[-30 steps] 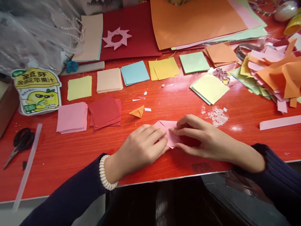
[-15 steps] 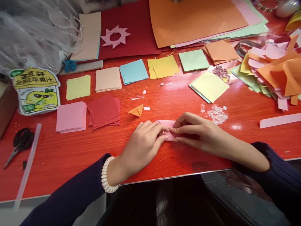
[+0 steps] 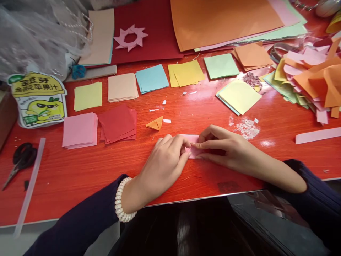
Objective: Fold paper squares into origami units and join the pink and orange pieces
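Observation:
A small pink paper piece (image 3: 193,147), partly folded, lies on the red table (image 3: 80,170) near its front edge. My left hand (image 3: 163,163) presses on its left side with bent fingers. My right hand (image 3: 223,149) pinches its right side, thumb and forefinger closed on the paper. Most of the paper is hidden under the fingers. A folded orange paper piece (image 3: 155,123) lies just beyond my left hand.
Stacks of paper squares lie behind: pink (image 3: 79,129), dark red (image 3: 117,123), yellow-green (image 3: 87,96), beige (image 3: 122,87), blue (image 3: 151,78), yellow (image 3: 185,73), green (image 3: 221,65). Scissors (image 3: 20,160) lie far left. A pile of paper scraps (image 3: 311,80) fills the right. A pink paper star ring (image 3: 130,36) rests on a dark red sheet.
The pink paper has been folded smaller between both hands; less of it shows now. My fingers have drawn closer together over it.

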`<state>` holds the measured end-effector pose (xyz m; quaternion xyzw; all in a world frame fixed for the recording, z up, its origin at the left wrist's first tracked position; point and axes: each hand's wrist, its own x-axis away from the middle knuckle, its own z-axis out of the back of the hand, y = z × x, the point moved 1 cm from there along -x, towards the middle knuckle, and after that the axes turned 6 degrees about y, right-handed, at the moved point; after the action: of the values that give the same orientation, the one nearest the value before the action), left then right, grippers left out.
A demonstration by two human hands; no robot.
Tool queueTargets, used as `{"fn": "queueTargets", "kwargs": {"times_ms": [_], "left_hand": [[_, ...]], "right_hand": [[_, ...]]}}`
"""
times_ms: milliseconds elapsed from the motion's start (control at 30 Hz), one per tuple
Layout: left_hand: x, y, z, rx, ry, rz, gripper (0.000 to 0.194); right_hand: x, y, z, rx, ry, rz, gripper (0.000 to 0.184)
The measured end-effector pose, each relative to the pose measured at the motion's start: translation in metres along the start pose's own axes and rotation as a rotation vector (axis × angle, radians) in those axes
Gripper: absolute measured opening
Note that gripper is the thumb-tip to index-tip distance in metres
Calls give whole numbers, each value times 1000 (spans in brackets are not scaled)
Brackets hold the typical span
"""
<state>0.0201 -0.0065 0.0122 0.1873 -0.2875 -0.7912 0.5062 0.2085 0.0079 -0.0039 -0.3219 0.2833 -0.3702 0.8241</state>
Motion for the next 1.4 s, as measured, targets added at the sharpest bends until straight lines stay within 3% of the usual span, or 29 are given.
{"fn": "queueTargets", "kwargs": {"times_ms": [400, 633, 833, 967, 1067, 1167, 1267, 1400], "left_hand": [[1, 1, -2, -30, 20, -36, 5], [4, -5, -7, -292, 110, -122, 14], [1, -9, -6, -371, 53, -434, 31], [2, -10, 4, -480, 132, -612, 33], [2, -12, 15, -482, 120, -684, 24], [1, -16, 26, -442, -13, -715, 20], [0, -21, 30, -420, -113, -728, 29], [4, -23, 23, -499, -39, -792, 28]], "right_hand": [[-2, -2, 1, 13, 3, 20, 11], [1, 1, -1, 37, 7, 52, 13], [2, 1, 0, 195, 18, 82, 13], [1, -2, 3, 432, -51, 98, 14], [1, -5, 5, 511, -17, 139, 18], [2, -6, 7, 565, 58, 242, 20], [3, -7, 7, 555, 45, 370, 18], [2, -9, 6, 513, 9, 361, 15]]}}
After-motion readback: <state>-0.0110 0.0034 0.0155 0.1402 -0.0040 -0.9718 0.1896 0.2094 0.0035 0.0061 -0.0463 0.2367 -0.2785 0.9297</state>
